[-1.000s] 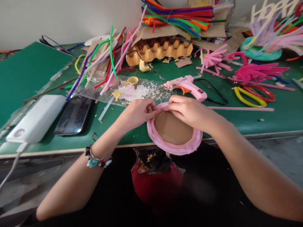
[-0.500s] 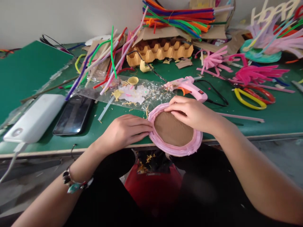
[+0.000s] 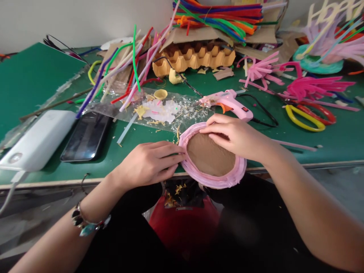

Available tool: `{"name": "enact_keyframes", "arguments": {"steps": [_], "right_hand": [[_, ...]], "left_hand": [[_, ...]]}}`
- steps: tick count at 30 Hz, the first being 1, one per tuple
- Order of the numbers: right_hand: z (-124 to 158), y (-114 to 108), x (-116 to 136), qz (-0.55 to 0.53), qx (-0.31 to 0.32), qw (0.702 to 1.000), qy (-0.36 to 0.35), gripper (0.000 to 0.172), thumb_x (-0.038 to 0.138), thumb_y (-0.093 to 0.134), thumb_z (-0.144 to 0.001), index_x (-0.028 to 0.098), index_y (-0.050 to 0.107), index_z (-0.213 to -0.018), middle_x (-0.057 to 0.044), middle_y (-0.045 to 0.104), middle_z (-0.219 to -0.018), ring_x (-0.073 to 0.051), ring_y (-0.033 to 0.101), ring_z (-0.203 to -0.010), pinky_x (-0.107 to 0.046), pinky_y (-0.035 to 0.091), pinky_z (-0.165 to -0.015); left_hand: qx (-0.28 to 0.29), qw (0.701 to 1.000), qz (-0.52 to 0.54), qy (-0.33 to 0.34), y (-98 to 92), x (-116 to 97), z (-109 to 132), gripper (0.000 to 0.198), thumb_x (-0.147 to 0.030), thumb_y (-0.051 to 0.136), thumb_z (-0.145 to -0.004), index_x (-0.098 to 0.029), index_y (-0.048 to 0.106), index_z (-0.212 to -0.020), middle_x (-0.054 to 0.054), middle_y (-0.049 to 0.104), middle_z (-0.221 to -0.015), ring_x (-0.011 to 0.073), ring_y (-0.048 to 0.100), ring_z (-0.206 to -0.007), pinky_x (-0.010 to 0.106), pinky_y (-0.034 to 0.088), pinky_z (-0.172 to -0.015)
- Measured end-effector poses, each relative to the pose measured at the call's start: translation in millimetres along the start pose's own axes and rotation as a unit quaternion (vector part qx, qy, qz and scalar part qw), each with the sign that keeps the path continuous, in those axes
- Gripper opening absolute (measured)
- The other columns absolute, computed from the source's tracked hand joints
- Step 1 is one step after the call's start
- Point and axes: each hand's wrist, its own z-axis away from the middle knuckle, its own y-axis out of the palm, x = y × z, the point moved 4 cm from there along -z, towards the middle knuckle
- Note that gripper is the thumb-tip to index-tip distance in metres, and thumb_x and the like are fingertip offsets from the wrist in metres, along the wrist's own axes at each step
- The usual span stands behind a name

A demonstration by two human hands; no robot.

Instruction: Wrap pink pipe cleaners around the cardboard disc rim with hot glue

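At the table's front edge lies a round brown cardboard disc (image 3: 212,157) with a thick rim of pink and lilac pipe cleaners (image 3: 216,182). My left hand (image 3: 149,163) pinches this rim at its left side, fingers pressed together. From the right, my right hand (image 3: 241,136) grips the far part of the rim, its fingertips curled onto the inner edge; the thumb is hidden. Just beyond the disc rests a pink hot glue gun (image 3: 234,107), touched by neither hand, its nozzle pointing left over a glue-spotted plastic sheet (image 3: 186,113).
A phone (image 3: 87,138) and a white power bank (image 3: 40,140) lie at left. Loose pipe cleaners (image 3: 135,57), an egg carton (image 3: 196,58) and a pipe-cleaner bundle (image 3: 216,17) fill the back. Scissors (image 3: 305,119) and pink pipe-cleaner tufts (image 3: 315,89) lie at right.
The view has shifted slightly, so most things sit a little further right. Both hands keep their grip on the disc's rim, with hardly any other movement.
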Motion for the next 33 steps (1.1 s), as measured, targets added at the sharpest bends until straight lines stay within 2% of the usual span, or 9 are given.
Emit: {"name": "enact_keyframes", "arguments": {"steps": [9, 16, 26, 33], "right_hand": [[1.1, 0.4, -0.9, 0.003, 0.005, 1.0, 0.009, 0.026, 0.016, 0.043, -0.083, 0.016, 0.064, -0.098, -0.007, 0.058, -0.099, -0.017, 0.055, -0.09, -0.033, 0.042, -0.083], [3.1, 0.1, -0.3, -0.003, 0.014, 1.0, 0.008, 0.026, 0.018, 0.043, -0.084, 0.016, 0.063, -0.101, -0.007, 0.057, -0.101, -0.016, 0.055, -0.092, -0.033, 0.042, -0.084], [2.2, -1.1, -0.2, 0.006, 0.015, 1.0, 0.008, 0.027, 0.019, 0.043, -0.084, 0.017, 0.063, -0.101, -0.007, 0.058, -0.1, -0.017, 0.055, -0.09, -0.033, 0.043, -0.081], [2.3, -1.6, 0.5, 0.008, 0.024, 1.0, 0.011, 0.027, 0.02, 0.043, -0.083, 0.018, 0.062, -0.102, -0.007, 0.058, -0.101, -0.017, 0.055, -0.092, -0.034, 0.043, -0.083]], "left_hand": [[0.036, 0.999, -0.033, -0.001, -0.9, -1.2, -1.7, 0.03, -0.033, 0.048, -0.078, -0.021, 0.061, -0.102, 0.006, 0.065, -0.105, 0.0211, 0.061, -0.093, 0.031, 0.051, -0.074], [0.051, 0.998, -0.04, 0.001, -2.2, 1.1, 0.5, 0.033, -0.03, 0.05, -0.076, -0.023, 0.059, -0.107, 0.008, 0.058, -0.117, 0.0221, 0.06, -0.093, 0.035, 0.052, -0.073], [0.036, 0.997, -0.068, 0.029, -3.3, -2.6, 0.4, 0.034, -0.029, 0.047, -0.077, -0.021, 0.058, -0.108, 0.006, 0.062, -0.113, 0.0208, 0.061, -0.095, 0.036, 0.05, -0.08], [0.061, 0.996, -0.064, 0.013, -2.5, -1.4, 2.0, 0.039, -0.023, 0.047, -0.073, -0.021, 0.057, -0.11, 0.006, 0.059, -0.119, 0.0215, 0.059, -0.1, 0.039, 0.047, -0.086]]}}
